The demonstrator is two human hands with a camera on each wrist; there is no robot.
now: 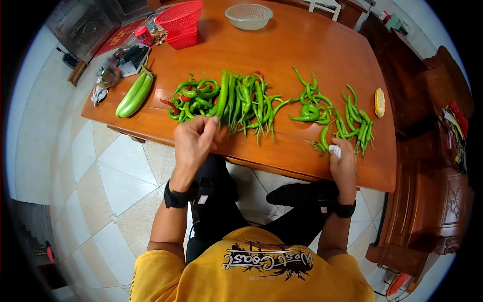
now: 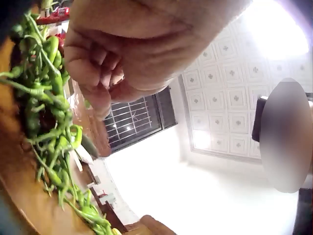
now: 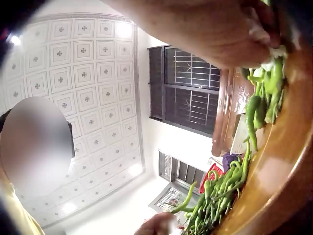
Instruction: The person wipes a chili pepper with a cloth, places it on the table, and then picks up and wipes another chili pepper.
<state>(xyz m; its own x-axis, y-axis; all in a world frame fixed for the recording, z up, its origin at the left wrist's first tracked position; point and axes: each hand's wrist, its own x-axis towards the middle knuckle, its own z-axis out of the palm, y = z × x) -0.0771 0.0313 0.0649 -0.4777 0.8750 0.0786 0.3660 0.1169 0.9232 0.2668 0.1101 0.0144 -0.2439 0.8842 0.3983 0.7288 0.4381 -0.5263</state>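
Note:
In the head view my left hand (image 1: 193, 143) is at the front edge of a pile of peppers, fingers curled, thumb and forefinger pinching the lower end of a long green pepper (image 1: 223, 95). That pepper rises away from the hand over the pile of green peppers (image 1: 246, 98), which has a few red ones in it. My right hand (image 1: 345, 163) grips a crumpled white tissue (image 1: 335, 150) by the table's front edge. Just beyond it lie a bunch of green peppers (image 1: 360, 121) and a looser group of curled green peppers (image 1: 310, 111).
Two pale green eggplants (image 1: 135, 95) lie at the left of the wooden table (image 1: 302, 45). A red basket (image 1: 180, 22) and a pale colander (image 1: 249, 17) stand at the back. An ear of corn (image 1: 379, 103) lies near the right edge.

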